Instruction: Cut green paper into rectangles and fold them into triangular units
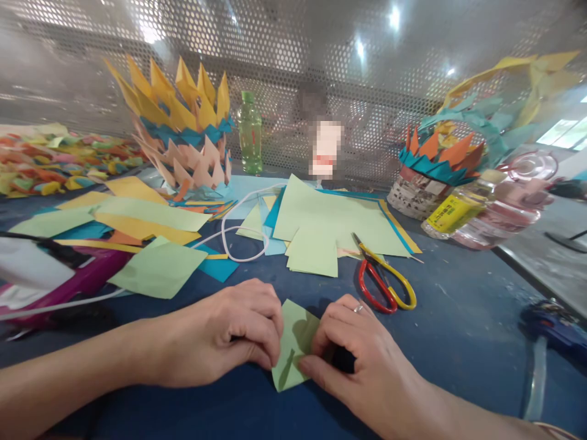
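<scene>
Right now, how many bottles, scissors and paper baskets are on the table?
Bottles: 2, green bottle upright, yellow-labelled bottle lying down
Scissors: 1, scissors
Paper baskets: 2, yellow-topped basket, handled basket
Total: 5

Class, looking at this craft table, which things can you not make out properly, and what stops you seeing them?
Head view:
- Green paper: edges covered by left hand and right hand.
- Object behind the papers: blurred out.
- Purple tool: cut by the left edge.
- Bottle label: print too small.
</scene>
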`<state>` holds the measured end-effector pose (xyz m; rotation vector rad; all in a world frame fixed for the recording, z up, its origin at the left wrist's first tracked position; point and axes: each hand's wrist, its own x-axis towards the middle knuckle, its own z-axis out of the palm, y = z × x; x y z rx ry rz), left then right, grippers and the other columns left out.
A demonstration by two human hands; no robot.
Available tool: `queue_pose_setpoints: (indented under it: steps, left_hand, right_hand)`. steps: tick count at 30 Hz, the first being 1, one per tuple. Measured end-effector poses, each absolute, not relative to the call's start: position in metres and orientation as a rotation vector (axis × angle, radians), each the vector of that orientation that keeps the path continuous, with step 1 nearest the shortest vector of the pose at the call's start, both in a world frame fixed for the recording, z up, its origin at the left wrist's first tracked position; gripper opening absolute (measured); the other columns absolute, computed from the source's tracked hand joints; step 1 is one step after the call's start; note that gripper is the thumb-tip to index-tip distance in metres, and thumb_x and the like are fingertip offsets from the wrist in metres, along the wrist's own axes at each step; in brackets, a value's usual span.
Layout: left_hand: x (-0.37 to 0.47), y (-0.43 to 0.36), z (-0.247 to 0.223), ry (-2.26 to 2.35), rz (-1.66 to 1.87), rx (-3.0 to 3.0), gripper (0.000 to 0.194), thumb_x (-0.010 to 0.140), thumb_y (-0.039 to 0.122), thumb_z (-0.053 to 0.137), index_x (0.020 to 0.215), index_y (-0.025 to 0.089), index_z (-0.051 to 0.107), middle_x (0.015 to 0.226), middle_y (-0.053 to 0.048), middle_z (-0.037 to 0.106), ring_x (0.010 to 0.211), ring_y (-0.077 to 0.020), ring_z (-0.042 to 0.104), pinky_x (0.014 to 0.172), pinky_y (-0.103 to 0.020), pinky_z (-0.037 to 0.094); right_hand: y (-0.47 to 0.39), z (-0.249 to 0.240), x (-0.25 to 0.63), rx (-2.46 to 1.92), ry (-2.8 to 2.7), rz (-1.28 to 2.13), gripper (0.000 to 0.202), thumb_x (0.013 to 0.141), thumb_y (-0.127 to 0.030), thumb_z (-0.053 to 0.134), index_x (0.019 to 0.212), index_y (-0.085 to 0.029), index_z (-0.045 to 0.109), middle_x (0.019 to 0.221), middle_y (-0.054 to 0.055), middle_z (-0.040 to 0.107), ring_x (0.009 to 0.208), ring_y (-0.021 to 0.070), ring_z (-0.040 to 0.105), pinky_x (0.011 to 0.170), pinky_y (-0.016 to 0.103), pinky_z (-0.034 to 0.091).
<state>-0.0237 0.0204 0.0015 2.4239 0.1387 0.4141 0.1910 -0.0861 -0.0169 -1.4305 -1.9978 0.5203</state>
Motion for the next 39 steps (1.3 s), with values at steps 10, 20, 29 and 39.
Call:
queue_pose_setpoints:
  steps: [10, 20, 29, 39]
  left_hand:
    - [-0.022, 0.008, -0.01, 0.239, 0.469, 2.411, 0.015, 0.096, 0.013, 0.056, 0.088, 0.022, 0.065, 0.081, 0.001, 0.064, 0.083, -0.0152, 0.055, 0.083, -0.029, 0.04]
    - [-0.017, 0.008, -0.009, 0.379, 0.467, 2.398, 0.02, 0.091, 0.007, 0.059, 0.076, 0.019, 0.06, 0.077, 0.003, 0.057, 0.079, -0.0129, 0.052, 0.077, -0.026, 0.037]
    - [-0.015, -0.005, -0.02, 0.487, 0.525, 2.481, 0.017, 0.092, 0.011, 0.055, 0.077, 0.019, 0.051, 0.076, 0.004, 0.053, 0.077, -0.0144, 0.047, 0.075, -0.031, 0.033]
    - [-0.012, -0.009, -0.025, 0.513, 0.543, 2.581, 0.016, 0.091, 0.009, 0.055, 0.079, 0.019, 0.05, 0.08, 0.003, 0.051, 0.079, -0.016, 0.044, 0.075, -0.033, 0.031]
  right_hand:
    - [-0.088, -0.019, 0.19, -1.406, -2.005, 0.549, 0.024, 0.08, -0.021, 0.077, 0.067, -0.018, 0.057, 0.069, -0.002, 0.059, 0.076, 0.0172, 0.051, 0.072, 0.031, 0.036]
    - [-0.088, -0.019, 0.192, -1.406, -2.067, 0.536, 0.019, 0.086, -0.022, 0.07, 0.073, -0.018, 0.058, 0.075, 0.0, 0.058, 0.08, 0.0181, 0.05, 0.075, 0.033, 0.035]
    - [-0.089, -0.019, 0.189, -1.408, -2.09, 0.484, 0.02, 0.085, -0.016, 0.067, 0.071, -0.018, 0.053, 0.074, 0.0, 0.056, 0.078, 0.0178, 0.049, 0.072, 0.032, 0.034]
    - [-0.088, -0.021, 0.189, -1.454, -2.088, 0.463, 0.019, 0.085, -0.018, 0.068, 0.072, -0.019, 0.054, 0.075, 0.0, 0.058, 0.08, 0.0188, 0.05, 0.071, 0.033, 0.035]
